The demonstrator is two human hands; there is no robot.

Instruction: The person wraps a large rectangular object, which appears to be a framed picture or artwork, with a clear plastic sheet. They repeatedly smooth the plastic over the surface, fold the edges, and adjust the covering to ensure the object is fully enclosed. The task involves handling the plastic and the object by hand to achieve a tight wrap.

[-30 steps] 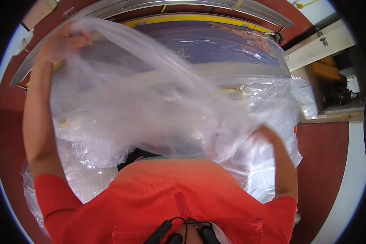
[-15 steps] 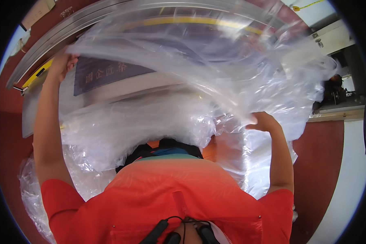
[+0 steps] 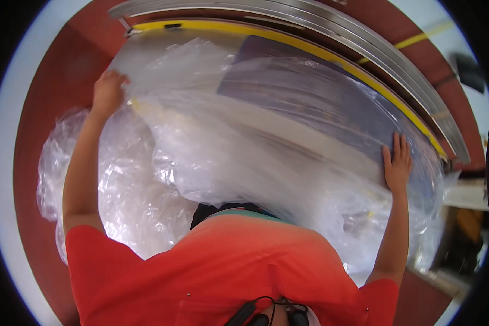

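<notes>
A large clear plastic sheet (image 3: 239, 141) lies in creases over a grey work surface and a dark blue panel (image 3: 293, 76). On the right, my right hand (image 3: 399, 165) rests flat on the sheet over the panel's end, fingers stretched and thumb apart. My left hand (image 3: 108, 93) is at the left end of the surface, beside the sheet's edge. Its fingers are curled in, and what they grip, if anything, is hidden. Bunched plastic film (image 3: 136, 185) hangs below, between my left forearm and my body.
A yellow strip (image 3: 309, 50) edges the far side of the surface. Beyond it curves a long silver metal rail (image 3: 364, 41). Red floor (image 3: 54, 125) shows at the left, with a pale wall or border outside it. Dark, blurred equipment (image 3: 462, 239) stands at the lower right.
The raised, billowing plastic sheet has come down over the blue panel. My right hand has moved forward and right, opening flat on it. The view has turned, and my left hand appears lower.
</notes>
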